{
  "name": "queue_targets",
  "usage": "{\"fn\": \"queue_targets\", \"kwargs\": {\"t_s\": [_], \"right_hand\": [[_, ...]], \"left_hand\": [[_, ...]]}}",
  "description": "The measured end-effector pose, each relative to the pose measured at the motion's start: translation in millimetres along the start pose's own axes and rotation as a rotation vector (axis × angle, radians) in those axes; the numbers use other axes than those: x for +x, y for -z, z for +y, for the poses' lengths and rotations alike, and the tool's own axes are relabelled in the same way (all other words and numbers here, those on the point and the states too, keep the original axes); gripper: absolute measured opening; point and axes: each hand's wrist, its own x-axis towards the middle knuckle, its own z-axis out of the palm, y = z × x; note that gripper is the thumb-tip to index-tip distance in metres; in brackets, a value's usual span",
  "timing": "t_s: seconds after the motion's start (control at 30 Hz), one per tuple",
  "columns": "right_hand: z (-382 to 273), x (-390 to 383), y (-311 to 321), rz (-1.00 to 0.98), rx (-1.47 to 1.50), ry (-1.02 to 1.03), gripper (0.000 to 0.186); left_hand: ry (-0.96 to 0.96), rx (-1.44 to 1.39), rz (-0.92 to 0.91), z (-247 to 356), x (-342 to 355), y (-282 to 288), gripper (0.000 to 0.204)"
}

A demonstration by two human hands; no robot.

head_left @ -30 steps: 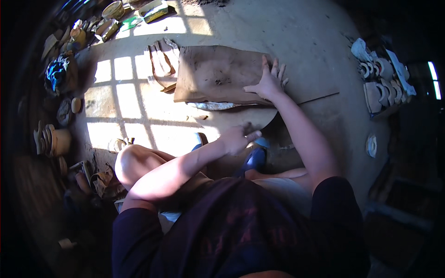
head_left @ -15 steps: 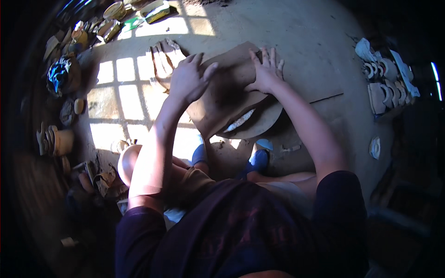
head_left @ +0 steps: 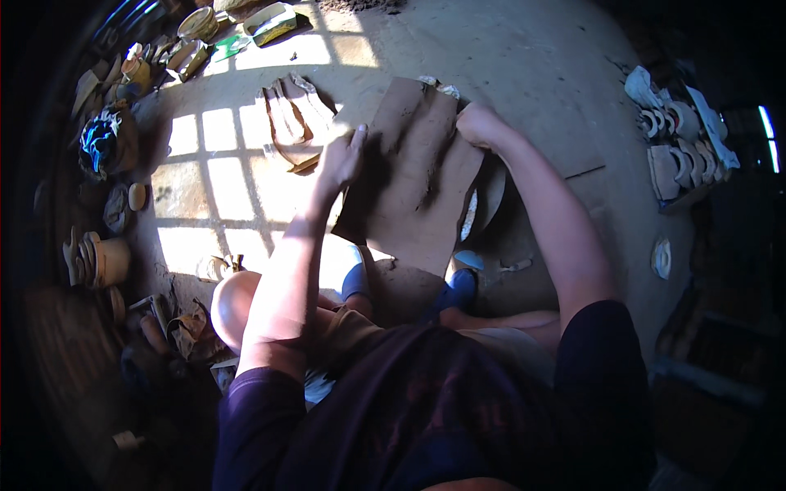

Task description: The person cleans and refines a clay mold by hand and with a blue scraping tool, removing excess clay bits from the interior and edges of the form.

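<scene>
A broad, brown, pliable slab [head_left: 409, 204], which looks like clay, hangs over something on the floor in front of me. Shallow folds run down its middle, in shadow. My left hand [head_left: 341, 159] is closed on its left edge with the thumb upward. Its far right edge is in the closed fingers of my right hand [head_left: 481, 126]. Past the slab's right side shows part of a rounded flat disc [head_left: 493, 192], with a whitish strip [head_left: 469, 217] between them. What lies beneath the slab is mostly hidden.
Cut brown offcuts [head_left: 286, 119] lie to the left in window light. Curved pieces [head_left: 692, 164] are stacked at the right. A pot-like container [head_left: 109, 254], tubs [head_left: 272, 23] and a blue cloth [head_left: 100, 141] line the left side. My feet in blue slippers [head_left: 460, 288] are close by.
Both hands went from lying spread on the slab to gripping its edges. The slab has turned and shifted toward me, its near edge now lower over the disc.
</scene>
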Motion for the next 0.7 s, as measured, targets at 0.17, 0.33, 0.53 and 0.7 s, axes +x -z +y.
{"fn": "queue_targets", "kwargs": {"t_s": [0.17, 0.33, 0.53, 0.7], "right_hand": [[-46, -37, -23, -0.031, -0.013, 0.121, 0.030], [-66, -94, -17, 0.007, 0.056, 0.000, 0.027], [-33, -111, -40, -0.139, 0.095, 0.093, 0.038], [-53, -71, -1, -0.073, 0.097, 0.094, 0.043]], "left_hand": [[0.091, -0.302, 0.073, -29, -26, -23, 0.074], [0.107, -0.281, 0.109, 5, -50, -35, 0.074], [0.101, -0.278, 0.179, 8, -71, -54, 0.070], [0.073, -0.240, 0.217, -8, -77, -64, 0.072]]}}
